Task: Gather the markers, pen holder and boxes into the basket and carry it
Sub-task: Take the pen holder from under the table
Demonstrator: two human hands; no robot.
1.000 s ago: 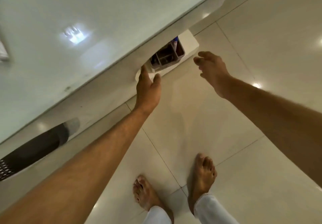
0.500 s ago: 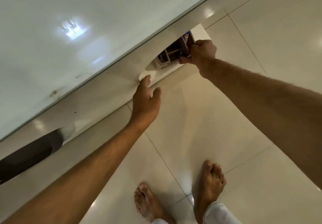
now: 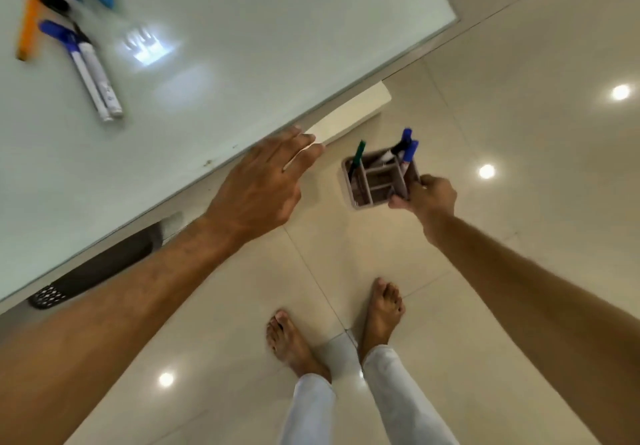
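Fingers of the right hand (image 3: 429, 195) pinch one wall of the pen holder (image 3: 379, 181), held above the tiled floor (image 3: 519, 133) off the glass table (image 3: 242, 46)'s corner. Left hand (image 3: 263, 181) hovers open at the table edge. Tilted, its markers (image 3: 408, 148) could spill out. More markers (image 3: 93, 77) lie near the table's far edge.

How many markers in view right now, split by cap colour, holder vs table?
In the pen holder, gripped by the right hand:
green-capped marker: 1
blue-capped markers: 2
On the table:
blue-capped marker: 1
black-capped marker: 1
Total: 5; blurred items at the top left corner not counted.
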